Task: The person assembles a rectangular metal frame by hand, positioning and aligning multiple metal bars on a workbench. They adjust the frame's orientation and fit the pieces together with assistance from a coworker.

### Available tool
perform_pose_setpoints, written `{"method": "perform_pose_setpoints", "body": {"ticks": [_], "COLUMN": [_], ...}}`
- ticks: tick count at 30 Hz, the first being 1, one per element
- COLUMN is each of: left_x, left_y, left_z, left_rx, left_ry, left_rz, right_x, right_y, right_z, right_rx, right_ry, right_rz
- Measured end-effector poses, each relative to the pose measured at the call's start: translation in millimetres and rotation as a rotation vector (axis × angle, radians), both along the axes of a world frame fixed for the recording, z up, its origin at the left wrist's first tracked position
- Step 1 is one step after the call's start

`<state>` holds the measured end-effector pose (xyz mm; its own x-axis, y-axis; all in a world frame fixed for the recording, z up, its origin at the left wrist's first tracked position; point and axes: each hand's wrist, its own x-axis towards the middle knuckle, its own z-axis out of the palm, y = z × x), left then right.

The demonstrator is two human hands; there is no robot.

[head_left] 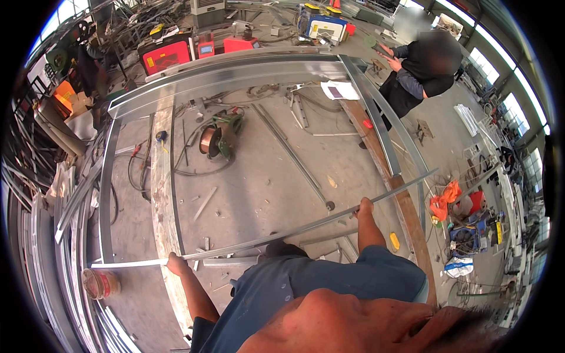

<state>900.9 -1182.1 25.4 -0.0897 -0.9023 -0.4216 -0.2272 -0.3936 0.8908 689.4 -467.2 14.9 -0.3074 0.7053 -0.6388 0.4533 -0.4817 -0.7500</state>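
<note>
I hold a long thin metal bar (271,238) in both hands, level across the near side of a large rectangular steel frame (235,73). My left hand (175,263) grips it near its left end, beside a pale wooden plank (162,176). My right hand (365,207) grips it further right, close to a brown wooden beam (406,206). The bar's right tip reaches past the frame's right rail (376,117); its left end rests by the left rail (107,194).
Another person (421,70) in dark clothes stands at the frame's far right corner. A wire spool (215,140), cables and metal offcuts lie on the concrete floor inside the frame. Red welding machines (168,54) stand behind. Stacked metal profiles (65,235) line the left.
</note>
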Motion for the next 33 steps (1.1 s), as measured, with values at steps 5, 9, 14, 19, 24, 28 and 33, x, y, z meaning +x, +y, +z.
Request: {"method": "perform_pose_setpoints", "body": {"ticks": [5, 9, 14, 19, 24, 28, 33], "left_x": [3, 1, 3, 22, 1, 6, 15], "left_y": [-1, -5, -4, -33, -11, -20, -30], "left_z": [0, -8, -14, -47, -33, -40, -55], "left_rx": [-0.023, -0.029, -0.041, -0.200, -0.064, -0.065, -0.154], "left_ry": [-0.026, 0.034, 0.016, -0.096, -0.080, -0.033, -0.117], "left_rz": [-0.032, 0.004, 0.010, -0.155, -0.081, -0.083, -0.192], "right_x": [-1, 1, 7, -7, 7, 5, 4], "right_y": [1, 1, -16, -8, 3, -3, -14], "right_z": [0, 4, 23, 12, 7, 10, 19], "right_rx": [0.008, 0.010, 0.056, 0.018, 0.026, 0.018, 0.046], "right_ry": [-0.011, -0.013, -0.036, -0.029, -0.016, 0.004, -0.011], "right_rz": [0.021, 0.006, 0.044, 0.069, -0.002, 0.016, 0.019]}}
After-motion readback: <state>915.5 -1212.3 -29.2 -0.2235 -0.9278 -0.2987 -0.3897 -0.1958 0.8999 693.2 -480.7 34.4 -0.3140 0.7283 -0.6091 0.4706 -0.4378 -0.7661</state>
